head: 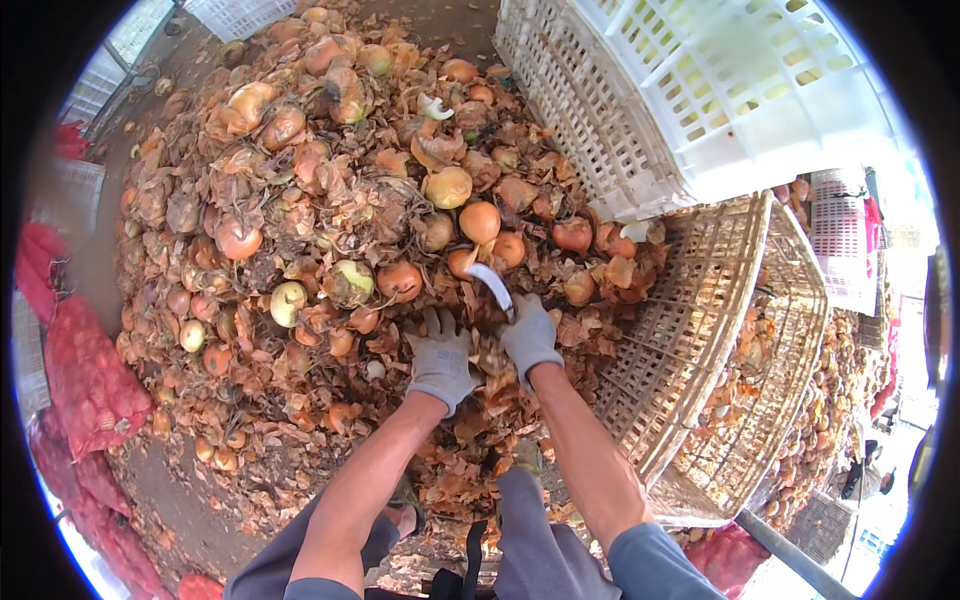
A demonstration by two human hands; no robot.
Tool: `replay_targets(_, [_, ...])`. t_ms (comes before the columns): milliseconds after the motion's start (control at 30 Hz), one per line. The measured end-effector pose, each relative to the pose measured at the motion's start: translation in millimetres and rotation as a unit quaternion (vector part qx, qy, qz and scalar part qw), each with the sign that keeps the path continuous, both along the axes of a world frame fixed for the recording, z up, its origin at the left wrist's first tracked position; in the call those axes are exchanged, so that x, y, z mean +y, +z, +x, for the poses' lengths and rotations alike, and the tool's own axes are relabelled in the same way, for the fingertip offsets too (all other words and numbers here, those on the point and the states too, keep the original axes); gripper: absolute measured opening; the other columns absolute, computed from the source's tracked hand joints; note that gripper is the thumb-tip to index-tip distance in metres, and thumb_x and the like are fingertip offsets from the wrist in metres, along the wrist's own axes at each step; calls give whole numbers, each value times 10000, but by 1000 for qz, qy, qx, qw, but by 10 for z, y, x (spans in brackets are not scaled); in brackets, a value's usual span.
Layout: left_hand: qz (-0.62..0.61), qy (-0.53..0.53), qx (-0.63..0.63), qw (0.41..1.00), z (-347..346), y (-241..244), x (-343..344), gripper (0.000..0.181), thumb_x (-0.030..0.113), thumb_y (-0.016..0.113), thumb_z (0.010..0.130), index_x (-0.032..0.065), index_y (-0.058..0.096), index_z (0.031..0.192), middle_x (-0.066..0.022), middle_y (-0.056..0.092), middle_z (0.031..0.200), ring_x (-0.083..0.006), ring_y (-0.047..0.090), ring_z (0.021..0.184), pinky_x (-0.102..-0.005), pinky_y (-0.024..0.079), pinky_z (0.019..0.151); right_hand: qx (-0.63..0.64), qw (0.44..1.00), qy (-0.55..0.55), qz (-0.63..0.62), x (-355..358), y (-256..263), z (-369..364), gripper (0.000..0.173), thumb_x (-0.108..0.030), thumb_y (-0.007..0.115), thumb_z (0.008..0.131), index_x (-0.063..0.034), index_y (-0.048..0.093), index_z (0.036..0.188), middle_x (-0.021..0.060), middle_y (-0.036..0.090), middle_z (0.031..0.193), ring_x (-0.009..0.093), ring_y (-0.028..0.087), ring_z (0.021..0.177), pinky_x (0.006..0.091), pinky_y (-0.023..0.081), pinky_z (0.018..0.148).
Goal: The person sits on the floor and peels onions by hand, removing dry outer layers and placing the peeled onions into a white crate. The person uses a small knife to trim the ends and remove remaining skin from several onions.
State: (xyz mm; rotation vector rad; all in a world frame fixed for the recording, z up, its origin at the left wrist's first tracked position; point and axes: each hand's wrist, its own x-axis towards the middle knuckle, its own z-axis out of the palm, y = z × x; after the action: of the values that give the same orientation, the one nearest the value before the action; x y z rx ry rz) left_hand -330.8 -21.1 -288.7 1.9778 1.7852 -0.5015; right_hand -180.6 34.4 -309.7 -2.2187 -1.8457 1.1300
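A large heap of onions with loose papery skins lies before me. My left hand, in a grey work glove, rests on the heap's near part with its fingers spread; whether anything lies under the palm is hidden. Just right of it my gloved right hand is closed on the handle end of a small curved blade, which points up and left. Beyond the blade's tip sit orange-brown onions, one of them a bright round onion. A paler peeled-looking onion lies to the left.
At the right a dirty plastic crate stands tilted beside the heap, with onion skins in it. White crates are stacked at the upper right. Red mesh sacks line the left side. A metal bar crosses the lower right.
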Motion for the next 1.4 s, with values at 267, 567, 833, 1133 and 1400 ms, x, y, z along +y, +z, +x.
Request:
replay_targets(267, [-106,-146,76,981,-538,56,-388,401,168,752,791,190,735,1192,-123,375,1597,-373,244,1540,-561,496,934,23,918,197,-343,-386,363,159,306,-185,710,857,-139,736,1159,176,744,1068,318,717,975,434,549,903])
replay_targets(567, [29,-22,100,994,-673,-223,-503,255,108,697,821,146,732,1071,-140,320,1665,-427,305,1525,-528,544,829,-78,992,3,97,557,687,410,263,-301,695,916,-108,737,1090,193,739,1031,393,708,1001,491,555,870])
replay_targets(833, [4,-10,13,1000,-811,-96,-405,269,63,724,731,86,743,998,-191,426,1542,-451,367,1449,-478,538,951,130,980,-129,-82,53,101,-13,420,-258,773,840,-86,713,1218,186,755,1054,354,720,1017,422,548,913])
replay_targets(1133, [106,-209,161,959,-1236,804,-80,241,13,766,658,159,673,826,-121,482,1498,-307,463,1394,-355,653,876,29,945,-289,153,807,677,351,265,-236,757,910,-55,715,1099,167,720,1020,256,710,970,404,563,866])
replay_targets(1400, [326,-85,216,917,-2108,1222,453,345,68,748,793,119,585,1093,-163,455,1524,-332,506,1371,-399,613,946,-161,906,-291,261,877,136,1100,328,-260,692,920,-75,684,1191,188,684,1153,371,674,1062,446,523,916])
